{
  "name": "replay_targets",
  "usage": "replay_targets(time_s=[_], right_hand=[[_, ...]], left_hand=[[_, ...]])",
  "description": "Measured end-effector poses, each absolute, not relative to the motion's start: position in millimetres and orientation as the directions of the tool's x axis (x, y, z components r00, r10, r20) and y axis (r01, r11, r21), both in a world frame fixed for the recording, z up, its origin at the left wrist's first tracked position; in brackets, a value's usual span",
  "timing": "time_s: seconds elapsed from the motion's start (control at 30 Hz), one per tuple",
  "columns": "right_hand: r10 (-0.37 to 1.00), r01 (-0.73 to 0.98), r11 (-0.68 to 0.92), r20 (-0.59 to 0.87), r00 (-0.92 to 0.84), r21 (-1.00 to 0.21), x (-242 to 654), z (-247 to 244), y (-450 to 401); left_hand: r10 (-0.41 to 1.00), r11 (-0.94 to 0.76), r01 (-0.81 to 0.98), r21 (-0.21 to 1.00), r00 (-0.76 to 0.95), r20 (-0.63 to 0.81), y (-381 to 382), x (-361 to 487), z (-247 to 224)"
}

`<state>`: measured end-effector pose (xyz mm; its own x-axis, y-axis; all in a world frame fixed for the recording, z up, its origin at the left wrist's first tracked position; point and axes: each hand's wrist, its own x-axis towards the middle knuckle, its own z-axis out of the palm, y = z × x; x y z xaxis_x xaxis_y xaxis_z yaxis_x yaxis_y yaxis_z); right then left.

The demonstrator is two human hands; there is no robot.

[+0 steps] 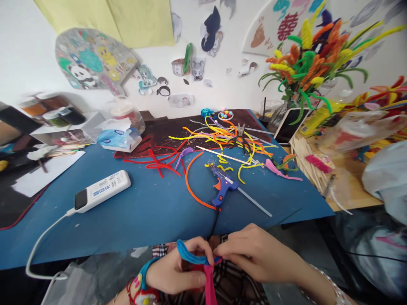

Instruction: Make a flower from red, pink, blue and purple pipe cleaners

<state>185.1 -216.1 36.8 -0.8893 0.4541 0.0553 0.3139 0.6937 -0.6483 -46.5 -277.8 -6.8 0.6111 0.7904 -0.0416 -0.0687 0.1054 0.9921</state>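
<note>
Low in the head view, my left hand [178, 269] is closed on a fuzzy craft piece, with a blue stem [190, 255] curling up to the left and a pink strip [210, 286] hanging down below the fingers. My right hand [254, 254] meets it from the right, thumb and fingertips pinched on the piece's small blue and pink end. Some red shows behind the left fingers. Both hands are over the lap, just in front of the table edge. A blue glue gun [224, 186] with a clear glue stick lies on the table beyond them.
On the blue table [152, 212] lie an orange stem [188, 180], red stems [159, 163], a white power bank [102, 190], tissues [119, 137] and black pliers [241, 137] among yellow stems. A fuzzy-stem bouquet [305, 63] and a phone [291, 126] stand at right.
</note>
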Motion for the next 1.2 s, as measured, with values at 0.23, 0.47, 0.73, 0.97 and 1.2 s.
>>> replay_targets(time_s=[0.23,0.47,0.73,0.97,1.2], right_hand=[[0.498,0.332,0.497,-0.05,-0.866,-0.802,182,41,-211],[0.496,0.346,0.468,-0.083,-0.864,-0.813,178,42,-209],[0.672,0.489,0.691,0.223,-0.706,-0.533,175,31,-225],[0.664,0.491,0.746,0.551,-0.506,-0.449,158,14,-268],[0.642,0.384,0.761,0.692,-0.331,-0.522,145,-6,-274]], left_hand=[[0.876,0.008,-0.002,1.0,0.483,-0.006,-293,-38,-12],[0.931,-0.025,0.098,0.995,0.365,-0.013,-298,-33,-21],[0.964,-0.126,0.098,0.987,0.246,0.099,-302,-29,-33],[0.96,-0.274,0.066,0.959,0.082,0.269,-297,-20,-37],[0.907,-0.4,0.179,0.899,-0.066,0.416,-299,-13,-39]])
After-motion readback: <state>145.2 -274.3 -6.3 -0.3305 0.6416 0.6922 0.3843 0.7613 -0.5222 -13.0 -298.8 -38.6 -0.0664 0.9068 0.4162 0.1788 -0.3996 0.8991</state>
